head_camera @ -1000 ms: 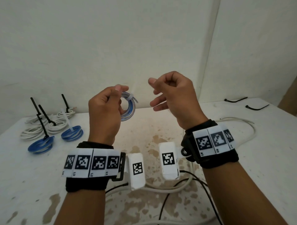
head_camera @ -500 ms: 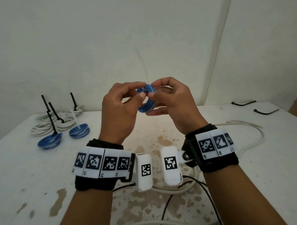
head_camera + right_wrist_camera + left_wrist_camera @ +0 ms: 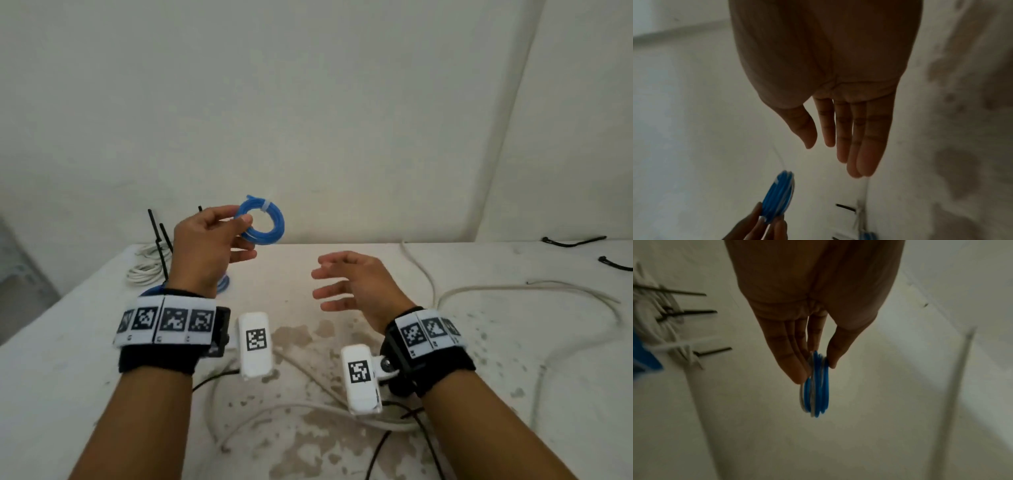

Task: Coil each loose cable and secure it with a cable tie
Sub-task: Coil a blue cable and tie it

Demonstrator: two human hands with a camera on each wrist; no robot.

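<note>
At the far left of the white table (image 3: 342,270) I see bundled white cable coils (image 3: 147,270) with black cable ties (image 3: 156,233) standing up from them. My left hand (image 3: 205,250) is raised above the table, thumb and fingertips pinching the blue cable coil (image 3: 263,221) by its near-left edge — the coil is in the air, bound at the top by a white cable tie (image 3: 265,205). To the right and lower, my right hand (image 3: 356,284) hovers empty, fingers spread and relaxed. A loose white cable (image 3: 513,286) lies across the right side; two black ties (image 3: 575,241) lie at the far right.
</note>
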